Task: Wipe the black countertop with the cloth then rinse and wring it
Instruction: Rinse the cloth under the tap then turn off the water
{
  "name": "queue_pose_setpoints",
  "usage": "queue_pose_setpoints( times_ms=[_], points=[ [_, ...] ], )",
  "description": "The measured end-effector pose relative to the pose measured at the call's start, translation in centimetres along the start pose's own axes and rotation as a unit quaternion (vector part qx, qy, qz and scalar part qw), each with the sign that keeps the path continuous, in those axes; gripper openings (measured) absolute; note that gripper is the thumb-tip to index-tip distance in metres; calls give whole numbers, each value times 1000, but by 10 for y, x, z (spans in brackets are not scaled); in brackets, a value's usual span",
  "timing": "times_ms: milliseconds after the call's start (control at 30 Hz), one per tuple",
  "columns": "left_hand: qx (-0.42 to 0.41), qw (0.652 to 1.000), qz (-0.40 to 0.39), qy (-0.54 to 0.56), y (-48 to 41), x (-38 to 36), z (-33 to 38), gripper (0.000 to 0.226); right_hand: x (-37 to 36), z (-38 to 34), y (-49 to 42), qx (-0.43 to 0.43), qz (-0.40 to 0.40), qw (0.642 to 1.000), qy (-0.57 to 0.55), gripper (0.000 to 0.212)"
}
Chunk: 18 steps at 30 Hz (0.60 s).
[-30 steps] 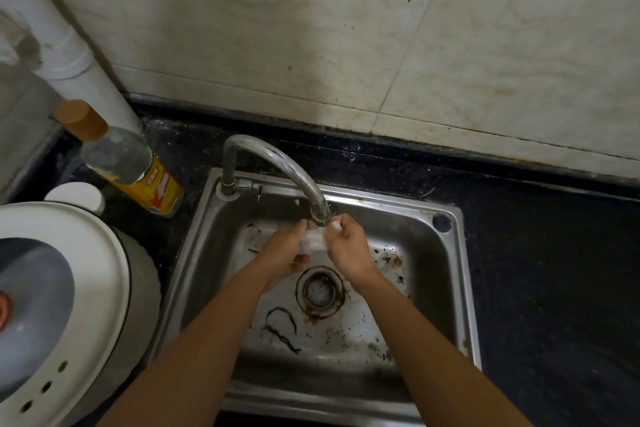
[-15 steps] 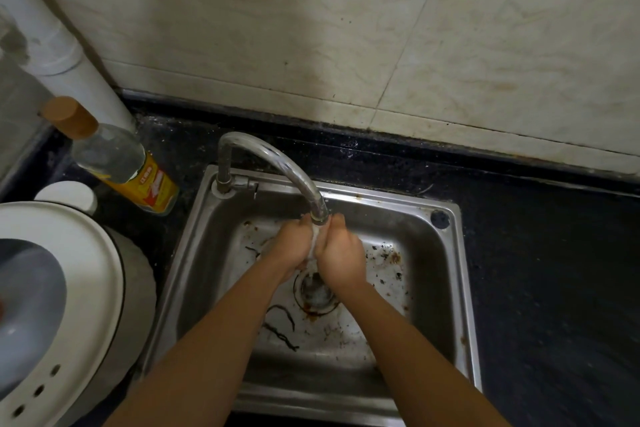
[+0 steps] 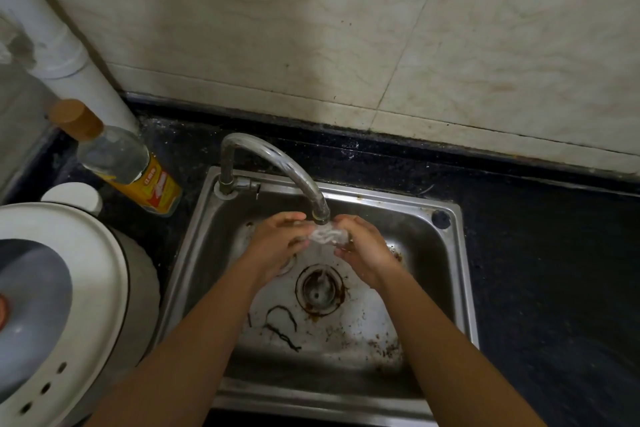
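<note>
Forearms extended, left hand [image 3: 277, 248] and right hand [image 3: 365, 253] pinch the cloth [image 3: 325, 236].

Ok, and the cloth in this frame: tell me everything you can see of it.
The cloth is small, whitish and looks wet, bunched into a crumpled wad with ropy folds. Only its middle shows. Both ends are hidden inside the left hand and right hand, which hold it between them. It sits directly under the faucet outlet, above the sink basin, and touches nothing else visible. Water appears to run over it toward the drain.
</note>
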State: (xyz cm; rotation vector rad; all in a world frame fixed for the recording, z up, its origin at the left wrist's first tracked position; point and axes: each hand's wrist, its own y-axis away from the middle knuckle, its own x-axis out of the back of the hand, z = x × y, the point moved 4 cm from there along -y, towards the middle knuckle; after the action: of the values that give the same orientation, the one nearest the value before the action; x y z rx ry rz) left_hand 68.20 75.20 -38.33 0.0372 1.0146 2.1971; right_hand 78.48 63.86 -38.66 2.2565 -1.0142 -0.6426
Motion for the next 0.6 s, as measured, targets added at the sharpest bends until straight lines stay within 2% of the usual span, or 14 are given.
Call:
queue_pose_setpoints(
  times_ms=[100, 200, 300, 367, 500, 600],
  points=[
    [0, 1000, -19, 8, -1, 0, 2, 35, 0, 3, 3, -29, -62, 997, -17, 33],
    [-10, 999, -38, -14, -1, 0, 2, 30, -4, 7, 5, -40, -97, 994, 29, 39],
    [-35, 995, -1, -96, 1, 0, 1, 19, -4, 9, 3, -6, -80, 996, 49, 29],
    [-54, 984, 50, -161, 2, -1, -1, 31, -9, 11, 3, 15, -60, 992, 112, 25],
    [-55, 985, 81, -142, 2, -8, -3, 40, -30, 8, 7, 65, -69, 968, 232, 28],
    [-63, 986, 80, -133, 2, -8, -1, 37, -34, 4, 6, 95, -26, 968, 231, 23]
  ],
)
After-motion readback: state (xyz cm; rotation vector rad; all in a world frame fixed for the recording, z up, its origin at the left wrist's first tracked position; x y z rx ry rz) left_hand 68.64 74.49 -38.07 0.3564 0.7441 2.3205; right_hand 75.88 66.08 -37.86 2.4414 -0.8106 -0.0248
